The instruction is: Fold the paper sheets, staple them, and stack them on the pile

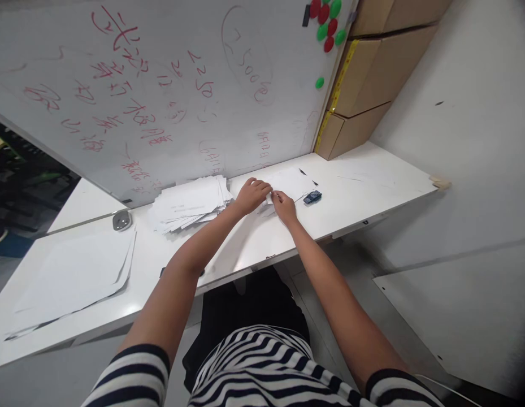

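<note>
My left hand (254, 195) and my right hand (284, 206) meet over white paper (291, 180) on the desk. Both have their fingers closed, with the fingertips almost touching. A small pale bit shows between them, too small to name. Paper edges stick out just below the hands. Right of my right hand lies a small dark blue object (312, 196) whose kind is unclear. Two small black pieces lie near the paper's right edge. To the left of my left hand sits a loose, fanned stack of printed sheets (190, 202).
The white desk (351, 195) runs along a whiteboard (169, 68) with red writing and round magnets (323, 33). Cardboard boxes (364, 73) are piled at the back right. Large white sheets (76, 271) and a dark computer mouse (122, 220) lie on the left.
</note>
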Motion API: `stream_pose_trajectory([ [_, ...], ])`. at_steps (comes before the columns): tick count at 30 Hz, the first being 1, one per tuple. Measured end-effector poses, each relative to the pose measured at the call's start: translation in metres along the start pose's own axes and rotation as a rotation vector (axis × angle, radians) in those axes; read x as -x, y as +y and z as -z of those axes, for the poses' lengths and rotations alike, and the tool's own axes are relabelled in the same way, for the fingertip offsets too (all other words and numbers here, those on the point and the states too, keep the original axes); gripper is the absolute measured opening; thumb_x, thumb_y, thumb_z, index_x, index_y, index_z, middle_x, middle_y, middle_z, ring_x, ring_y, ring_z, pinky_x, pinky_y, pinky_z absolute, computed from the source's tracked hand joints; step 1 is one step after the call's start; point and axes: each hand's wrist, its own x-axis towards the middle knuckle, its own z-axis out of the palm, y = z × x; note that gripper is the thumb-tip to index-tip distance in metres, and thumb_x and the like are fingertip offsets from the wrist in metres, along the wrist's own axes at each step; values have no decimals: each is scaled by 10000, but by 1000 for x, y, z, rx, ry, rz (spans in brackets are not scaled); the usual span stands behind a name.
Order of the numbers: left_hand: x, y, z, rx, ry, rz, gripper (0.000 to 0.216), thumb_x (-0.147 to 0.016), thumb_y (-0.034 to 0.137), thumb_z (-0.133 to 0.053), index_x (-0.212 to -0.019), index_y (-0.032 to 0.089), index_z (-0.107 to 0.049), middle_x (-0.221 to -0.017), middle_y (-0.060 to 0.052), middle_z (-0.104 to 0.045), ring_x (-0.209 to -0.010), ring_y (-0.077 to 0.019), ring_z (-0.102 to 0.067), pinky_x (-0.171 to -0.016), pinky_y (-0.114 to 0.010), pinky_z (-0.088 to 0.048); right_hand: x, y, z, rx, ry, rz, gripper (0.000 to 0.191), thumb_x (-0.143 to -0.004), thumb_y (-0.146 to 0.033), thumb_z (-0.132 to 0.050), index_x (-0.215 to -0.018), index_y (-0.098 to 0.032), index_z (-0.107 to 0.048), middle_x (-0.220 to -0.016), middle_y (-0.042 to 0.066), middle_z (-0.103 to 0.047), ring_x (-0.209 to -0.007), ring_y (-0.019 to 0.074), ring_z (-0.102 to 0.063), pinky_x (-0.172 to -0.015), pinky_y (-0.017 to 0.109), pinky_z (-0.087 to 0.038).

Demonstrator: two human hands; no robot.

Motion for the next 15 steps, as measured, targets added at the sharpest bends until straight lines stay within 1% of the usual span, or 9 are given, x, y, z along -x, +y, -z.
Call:
stream_pose_trajectory([
  [1, 1, -1, -1, 0, -14, -5, 320, -874, 103, -415, -1079, 219, -632, -1131, -83, -670, -1071, -220, -569, -1034, -432, -297, 0, 0, 0, -6, 2, 4, 469, -903, -585, -370, -1049, -261, -675, -937, 35, -728, -897, 216, -649, -847, 340, -478],
  [3, 5, -3, -2, -10, -19, 8, 278, -897, 134, -406, -974, 212, -662, -981, -82, -698, -956, -213, -602, -1025, -438, -298, 0, 1, 0, -37, 13, 5, 531, -915, -604, -305, -1063, -248, -670, -983, 49, -724, -952, 224, -644, -875, 348, -471],
  [5, 9, -7, 2, -12, 14, 61, 258, -916, 172, -410, -946, 202, -665, -937, -87, -697, -904, -211, -613, -994, -435, -316, 0, 1, 0, -84, 55, 31, 579, -930, -594, -242, -1120, -224, -644, -1062, 74, -707, -1032, 230, -625, -925, 366, -455],
  [6, 12, -9, 7, -3, 41, 97, 250, -925, 197, -414, -946, 197, -663, -936, -89, -696, -896, -211, -616, -974, -427, -329, 0, 1, 0, -95, 98, 53, 586, -935, -581, -226, -1163, -211, -620, -1124, 90, -686, -1088, 233, -603, -961, 379, -437],
  [8, 18, -14, 20, 34, 108, 187, 253, -943, 267, -421, -944, 190, -662, -933, -93, -696, -889, -210, -620, -917, -403, -359, 0, 1, 2, -64, 228, 93, 585, -942, -557, -221, -1263, -194, -549, -1269, 119, -608, -1220, 239, -521, -1044, 418, -373],
  [10, 28, -17, 38, 89, 190, 290, 297, -951, 356, -422, -936, 186, -665, -914, -93, -697, -876, -206, -621, -852, -369, -382, 0, 1, 4, 1, 352, 100, 594, -943, -546, -224, -1365, -190, -443, -1398, 134, -493, -1329, 245, -412, -1098, 456, -301],
  [12, 42, -17, 58, 174, 297, 389, 342, -944, 430, -431, -924, 189, -672, -902, -85, -698, -870, -198, -620, -803, -336, -395, 2, -1, 6, 20, 405, 104, 629, -937, -550, -241, -1443, -183, -311, -1478, 152, -380, -1392, 251, -321, -1119, 474, -262],
  [13, 52, -15, 68, 238, 367, 441, 352, -937, 452, -439, -920, 192, -675, -904, -77, -697, -867, -190, -618, -785, -319, -402, 4, -3, 6, -4, 402, 118, 653, -932, -555, -259, -1469, -184, -242, -1507, 162, -325, -1404, 254, -299, -1119, 479, -259],
  [15, 79, -7, 87, 402, 525, 575, 362, -919, 484, -461, -899, 197, -680, -880, -52, -694, -824, -169, -610, -734, -288, -416, 15, -10, 7, -103, 344, 169, 707, -916, -566, -313, -1496, -216, -111, -1538, 172, -250, -1399, 263, -313, -1100, 491, -289],
])
